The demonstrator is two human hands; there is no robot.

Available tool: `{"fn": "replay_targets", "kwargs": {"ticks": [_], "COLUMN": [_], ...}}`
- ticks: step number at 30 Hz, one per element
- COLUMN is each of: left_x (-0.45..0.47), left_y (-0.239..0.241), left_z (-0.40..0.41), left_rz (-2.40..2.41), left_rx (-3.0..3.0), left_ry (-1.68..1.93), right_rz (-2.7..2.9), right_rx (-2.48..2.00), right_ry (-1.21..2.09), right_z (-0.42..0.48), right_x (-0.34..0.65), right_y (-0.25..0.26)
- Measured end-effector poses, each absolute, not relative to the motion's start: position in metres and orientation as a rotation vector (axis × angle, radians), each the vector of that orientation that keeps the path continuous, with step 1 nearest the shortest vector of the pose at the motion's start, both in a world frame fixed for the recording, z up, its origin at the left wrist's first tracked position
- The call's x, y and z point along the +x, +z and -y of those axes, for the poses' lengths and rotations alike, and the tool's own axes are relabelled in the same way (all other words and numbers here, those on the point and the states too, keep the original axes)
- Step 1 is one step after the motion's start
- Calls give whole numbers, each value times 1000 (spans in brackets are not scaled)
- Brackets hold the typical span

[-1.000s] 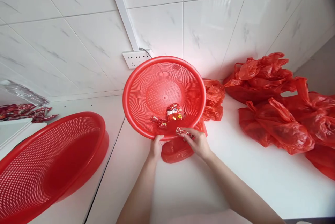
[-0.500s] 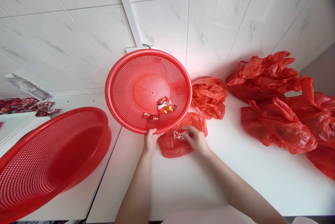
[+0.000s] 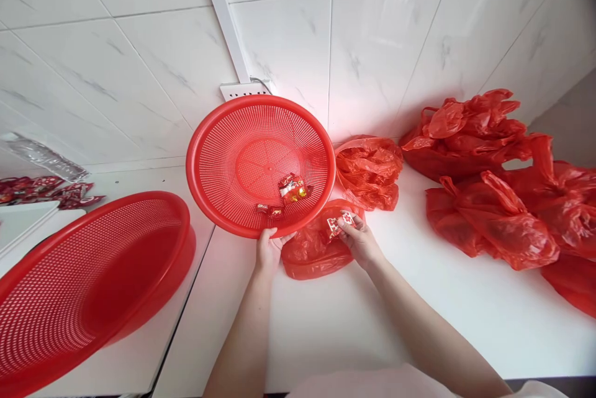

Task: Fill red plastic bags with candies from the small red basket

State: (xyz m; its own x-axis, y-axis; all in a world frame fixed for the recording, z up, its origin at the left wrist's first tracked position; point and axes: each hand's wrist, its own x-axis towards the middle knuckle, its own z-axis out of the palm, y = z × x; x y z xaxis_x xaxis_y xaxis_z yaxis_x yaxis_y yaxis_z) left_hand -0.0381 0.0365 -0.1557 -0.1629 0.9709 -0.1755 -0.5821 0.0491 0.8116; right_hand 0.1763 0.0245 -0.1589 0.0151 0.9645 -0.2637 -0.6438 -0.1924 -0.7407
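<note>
My left hand (image 3: 270, 250) grips the near rim of a round red plastic colander (image 3: 261, 105), which is tilted toward me. Inside it, near the lower right, lie several small wrapped packets (image 3: 293, 188), red with some gold. My right hand (image 3: 363, 243) pinches a small red packet with a white pattern (image 3: 341, 223) between thumb and fingers. That packet is just above a red plastic bag (image 3: 316, 266) lying on the white table, partly under the colander. What the bag holds is hard to make out.
A second, larger red colander (image 3: 135, 274) stands at the left. Red packets (image 3: 77, 194) and a clear plastic wrapper (image 3: 46, 156) are behind it. A crumpled red bag (image 3: 372, 171) and several filled, tied red bags (image 3: 493, 218) sit to the right. A power strip (image 3: 244, 91) is by the tiled wall.
My right hand has lifted and turned the patterned packet, moving slightly right. The colander in my left hand has tilted and shifted a little, uncovering more of the power strip.
</note>
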Motion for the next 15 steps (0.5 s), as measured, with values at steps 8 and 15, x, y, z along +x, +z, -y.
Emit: {"fn": "replay_targets", "kwargs": {"ticks": [8, 15], "left_x": [-37, -40], "left_y": [-153, -152], "left_z": [-35, -37], "left_rz": [-924, -903], "left_rx": [566, 540], "left_ry": [1506, 1540], "right_rz": [607, 747], "right_rx": [-840, -1001], "right_ry": [1645, 1600], "right_z": [-20, -21], "right_x": [174, 175], "right_y": [-155, -159]}}
